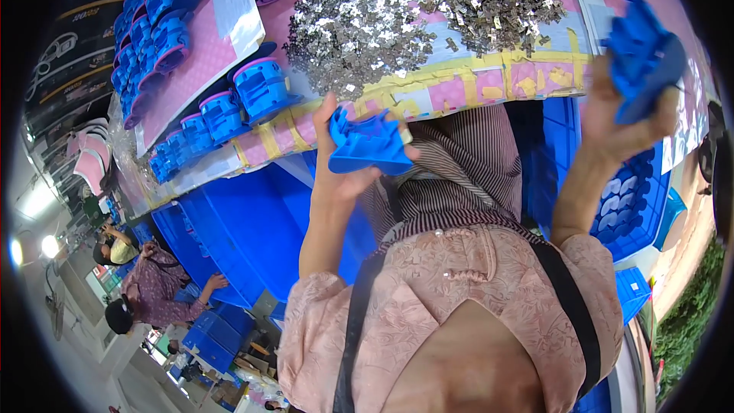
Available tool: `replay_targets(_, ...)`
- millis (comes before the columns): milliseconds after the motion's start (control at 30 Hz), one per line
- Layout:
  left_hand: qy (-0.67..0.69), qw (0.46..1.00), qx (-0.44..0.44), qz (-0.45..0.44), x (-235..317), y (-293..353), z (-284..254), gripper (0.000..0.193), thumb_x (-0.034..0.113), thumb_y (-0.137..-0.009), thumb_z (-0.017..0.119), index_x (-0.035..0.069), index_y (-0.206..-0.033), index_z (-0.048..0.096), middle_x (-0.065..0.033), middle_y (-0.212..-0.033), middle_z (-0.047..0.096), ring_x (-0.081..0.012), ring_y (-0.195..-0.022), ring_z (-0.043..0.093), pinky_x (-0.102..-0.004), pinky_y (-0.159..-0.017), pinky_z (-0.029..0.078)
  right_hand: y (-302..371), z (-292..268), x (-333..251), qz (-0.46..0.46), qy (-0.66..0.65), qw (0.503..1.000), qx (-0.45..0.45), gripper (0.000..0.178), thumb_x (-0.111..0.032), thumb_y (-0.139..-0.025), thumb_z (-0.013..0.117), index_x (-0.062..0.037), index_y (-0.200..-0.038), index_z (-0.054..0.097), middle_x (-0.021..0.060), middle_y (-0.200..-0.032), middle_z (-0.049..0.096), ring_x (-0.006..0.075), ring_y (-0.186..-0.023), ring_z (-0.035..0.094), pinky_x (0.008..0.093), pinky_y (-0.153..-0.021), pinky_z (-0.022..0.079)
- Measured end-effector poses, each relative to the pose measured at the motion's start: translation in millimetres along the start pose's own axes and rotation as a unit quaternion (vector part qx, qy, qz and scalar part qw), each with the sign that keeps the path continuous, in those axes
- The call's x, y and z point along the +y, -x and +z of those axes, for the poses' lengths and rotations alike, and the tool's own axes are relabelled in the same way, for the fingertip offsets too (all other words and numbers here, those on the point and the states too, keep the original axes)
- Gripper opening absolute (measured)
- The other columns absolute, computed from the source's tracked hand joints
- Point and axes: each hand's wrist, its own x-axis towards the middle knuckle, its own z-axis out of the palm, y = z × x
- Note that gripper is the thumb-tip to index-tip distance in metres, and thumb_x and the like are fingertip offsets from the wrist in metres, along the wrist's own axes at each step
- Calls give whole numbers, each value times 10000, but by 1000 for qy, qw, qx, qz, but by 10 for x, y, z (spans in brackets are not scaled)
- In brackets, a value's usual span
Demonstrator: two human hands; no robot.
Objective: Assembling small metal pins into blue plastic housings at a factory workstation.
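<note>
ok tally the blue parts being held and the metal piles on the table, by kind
Blue parts, one in the left hand, one in the right hand: 2
Metal piles: 2
Total: 4

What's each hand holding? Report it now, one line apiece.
Left hand: closed, holding a blue plastic part.
Right hand: closed, holding a second blue part, slightly blurred.
</note>
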Motion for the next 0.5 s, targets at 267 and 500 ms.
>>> replay_targets(267, -13, 997, 48, -64, -147, -240, 205, 973, 821, -847, 352, 22, -1394, 445, -192, -1273, 609, -373, -1142, 622, -521, -925, 537, 491, 8, 545, -133, 294, 749, -579, 885, -326, -596, 881, -35, -1352, 526, 86, -1126, 612, 168, -852, 617, 288, -659, 492)
replay_targets(500, -269, 961, -31, 56, -169, -222, 61, 1115, 759, -733, 634, -3, -1480, 310, -222, -1377, 515, -359, -1197, 586, -366, -722, 590, 503, -20, 751, -83, 336, 824, -449, 496, -232, -724, 829, -95, -1164, 645, 78, -972, 607, 182, -714, 645, 324, -632, 511)
